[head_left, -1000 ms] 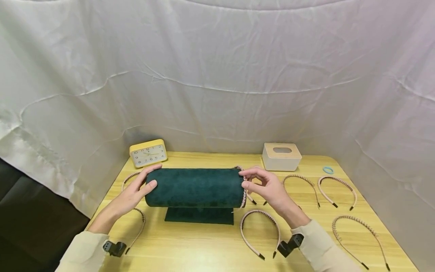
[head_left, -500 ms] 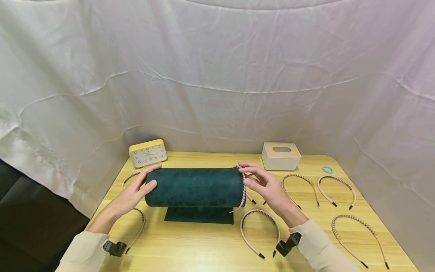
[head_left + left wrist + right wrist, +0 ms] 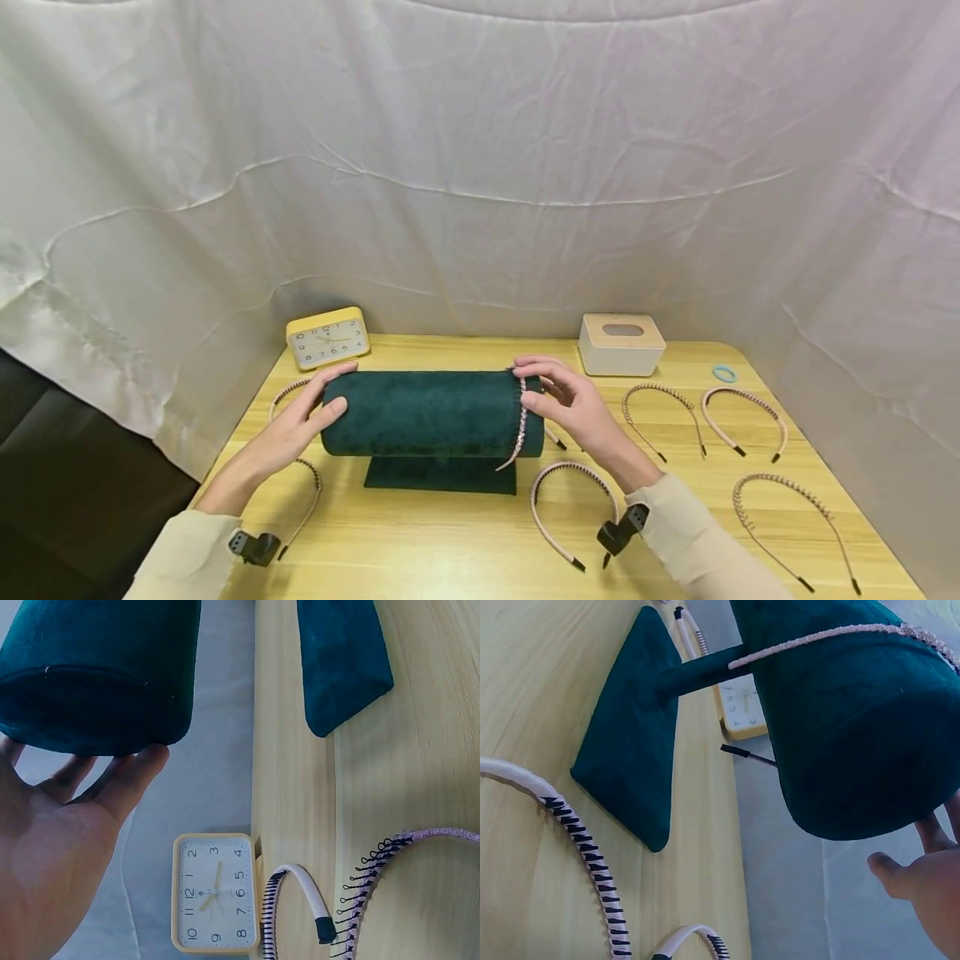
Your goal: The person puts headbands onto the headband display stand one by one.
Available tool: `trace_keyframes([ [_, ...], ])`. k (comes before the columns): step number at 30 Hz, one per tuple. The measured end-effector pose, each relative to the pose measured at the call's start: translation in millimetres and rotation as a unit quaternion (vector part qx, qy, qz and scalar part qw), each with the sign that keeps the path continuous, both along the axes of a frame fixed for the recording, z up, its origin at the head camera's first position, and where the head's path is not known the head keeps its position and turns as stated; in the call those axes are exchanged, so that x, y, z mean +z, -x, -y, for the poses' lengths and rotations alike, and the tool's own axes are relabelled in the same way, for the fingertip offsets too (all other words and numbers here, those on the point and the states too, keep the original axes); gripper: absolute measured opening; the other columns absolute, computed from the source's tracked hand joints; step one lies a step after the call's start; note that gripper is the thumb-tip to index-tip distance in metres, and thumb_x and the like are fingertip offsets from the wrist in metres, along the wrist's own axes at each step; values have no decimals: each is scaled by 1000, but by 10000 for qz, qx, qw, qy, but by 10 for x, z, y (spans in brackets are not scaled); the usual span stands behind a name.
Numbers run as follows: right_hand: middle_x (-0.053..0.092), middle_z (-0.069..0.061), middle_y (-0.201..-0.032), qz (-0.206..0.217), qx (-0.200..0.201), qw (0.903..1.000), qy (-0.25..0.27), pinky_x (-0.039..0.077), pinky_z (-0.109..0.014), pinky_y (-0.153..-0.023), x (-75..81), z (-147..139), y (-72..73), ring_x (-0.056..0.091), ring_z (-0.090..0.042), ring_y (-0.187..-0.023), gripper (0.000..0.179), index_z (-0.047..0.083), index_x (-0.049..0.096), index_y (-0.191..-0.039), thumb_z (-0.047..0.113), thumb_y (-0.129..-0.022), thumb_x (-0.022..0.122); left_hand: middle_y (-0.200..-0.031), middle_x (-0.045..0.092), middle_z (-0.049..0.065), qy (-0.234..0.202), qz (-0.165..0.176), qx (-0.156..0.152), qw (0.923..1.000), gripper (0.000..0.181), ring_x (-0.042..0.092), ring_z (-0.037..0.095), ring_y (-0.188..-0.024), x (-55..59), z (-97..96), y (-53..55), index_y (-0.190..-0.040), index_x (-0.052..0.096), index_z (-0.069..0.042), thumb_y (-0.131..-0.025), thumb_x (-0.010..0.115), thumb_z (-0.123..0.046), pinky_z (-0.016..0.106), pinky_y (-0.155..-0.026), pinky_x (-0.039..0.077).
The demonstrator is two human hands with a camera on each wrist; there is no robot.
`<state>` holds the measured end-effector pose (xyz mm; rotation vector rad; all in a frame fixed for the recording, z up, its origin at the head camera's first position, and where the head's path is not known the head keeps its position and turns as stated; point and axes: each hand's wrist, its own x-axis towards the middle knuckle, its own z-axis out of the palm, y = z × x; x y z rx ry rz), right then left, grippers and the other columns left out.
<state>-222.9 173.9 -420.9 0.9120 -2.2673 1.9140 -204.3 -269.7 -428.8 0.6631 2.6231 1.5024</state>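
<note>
A dark green velvet headband display stand (image 3: 435, 414) has a horizontal roll above a flat base (image 3: 345, 660). At the roll's left end my left hand (image 3: 288, 429) holds it, thumb in front and fingers over the top. A pale pink braided headband (image 3: 522, 421) straddles the roll near its right end; in the right wrist view one bare end of it sits by the stand's post and a black tip (image 3: 736, 751) shows behind. My right hand (image 3: 573, 408) holds this headband at the top, thumb in front; its fingertips are partly hidden in the right wrist view.
Several other headbands lie on the wooden table (image 3: 420, 550), including one (image 3: 573, 471) front right and one (image 3: 360, 892) at the left. A yellow clock (image 3: 327, 339) and a tissue box (image 3: 621, 346) stand at the back. A blue ring (image 3: 723, 374) lies far right.
My right hand has slid the headband leftward from the roll's right edge, leaving a strip of green beyond it. The left hand and the stand have stayed in place.
</note>
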Motion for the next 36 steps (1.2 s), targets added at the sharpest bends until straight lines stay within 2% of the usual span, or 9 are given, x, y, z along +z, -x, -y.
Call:
trace_keyframes([
  [5,58,-12,-156,-26,-32,9998,-198,28,-65,-129,46,62,19,51,-22,-149,30,15,72,-135,12,-105,72,-180,22,15,0,-11,3,10000,55,11,49,-165,-1,-1,-1,-171,33,-27,-118,48,-24,81,-120,21],
  [10,62,-2,-152,-13,-127,9985,-525,31,-65,-127,104,144,50,52,-24,-149,28,21,74,-132,20,-104,76,-179,23,14,23,-25,7,10000,55,15,48,-164,0,-2,-4,-171,32,-26,-118,48,-24,77,-121,24],
  [13,64,4,-149,-23,-183,9973,-708,34,-62,-127,136,194,70,54,-21,-146,28,26,75,-130,25,-103,78,-179,25,11,55,-57,9,10000,55,20,44,-163,1,-1,-7,-171,32,-29,-118,47,-24,52,-126,32],
  [16,67,9,-144,-72,-219,9962,-842,35,-59,-127,153,236,98,57,-17,-143,27,30,76,-128,27,-101,80,-178,27,10,17,-69,-5,10000,55,25,40,-162,-1,2,-10,-170,32,-33,-118,47,-24,21,-118,35],
  [18,67,8,-143,-146,-183,9959,-876,35,-60,-127,161,259,116,58,-18,-142,27,29,76,-127,26,-101,81,-178,28,10,-28,-67,-18,10000,55,26,39,-161,-4,4,-11,-170,32,-33,-118,47,-24,10,-112,33],
  [26,68,-1,-145,-295,-93,9921,-1219,34,-63,-126,234,301,151,58,-20,-141,26,31,77,-124,29,-99,83,-178,28,9,0,-57,23,10000,54,26,40,-161,-5,6,-15,-170,33,-33,-118,47,-25,10,-111,33],
  [33,70,11,-139,-270,16,9852,-1691,40,-62,-122,371,345,189,61,-16,-136,30,33,77,-125,37,-97,85,-178,29,9,-47,-80,10,10000,55,29,28,-160,-7,8,-19,-170,33,-32,-118,47,-24,9,-112,33],
  [36,71,12,-135,-310,57,9815,-1891,44,-60,-120,433,385,215,64,-16,-131,31,32,78,-123,38,-95,87,-178,29,10,-26,-95,22,9999,54,28,29,-161,-9,8,-17,-170,33,-32,-118,47,-24,10,-112,32],
])
